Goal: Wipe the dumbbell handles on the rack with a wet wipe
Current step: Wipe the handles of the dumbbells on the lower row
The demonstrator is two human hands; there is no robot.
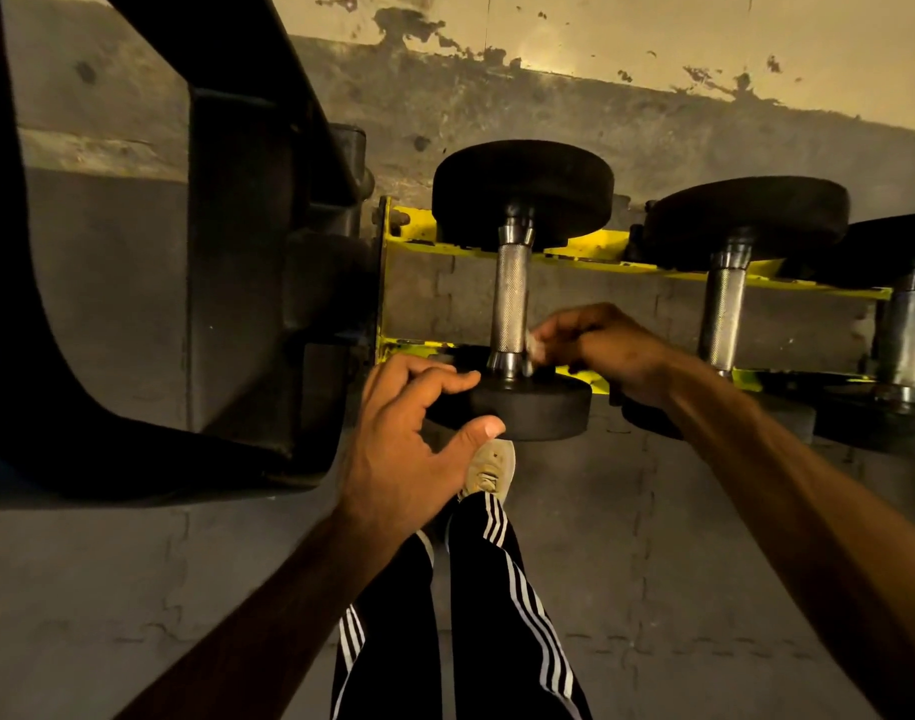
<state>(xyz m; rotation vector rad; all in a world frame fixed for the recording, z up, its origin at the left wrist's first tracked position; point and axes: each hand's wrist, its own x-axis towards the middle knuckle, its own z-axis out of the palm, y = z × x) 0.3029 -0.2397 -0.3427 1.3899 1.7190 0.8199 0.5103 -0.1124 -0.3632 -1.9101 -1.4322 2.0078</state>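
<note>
A black dumbbell with a knurled steel handle (510, 298) lies across the yellow rack (590, 249). My right hand (608, 350) pinches a small white wet wipe (534, 346) against the near end of that handle, just above the near weight head (536, 410). My left hand (414, 441) hovers with fingers spread at the left side of the near head, its fingertips touching or nearly touching the rim. Two more dumbbells with steel handles (725, 314) rest on the rack to the right.
A large dark machine frame (227, 283) stands close on the left. A stained wall (653, 80) runs behind the rack. My legs in striped black trousers (476, 605) and a shoe (489, 470) stand on the grey floor below.
</note>
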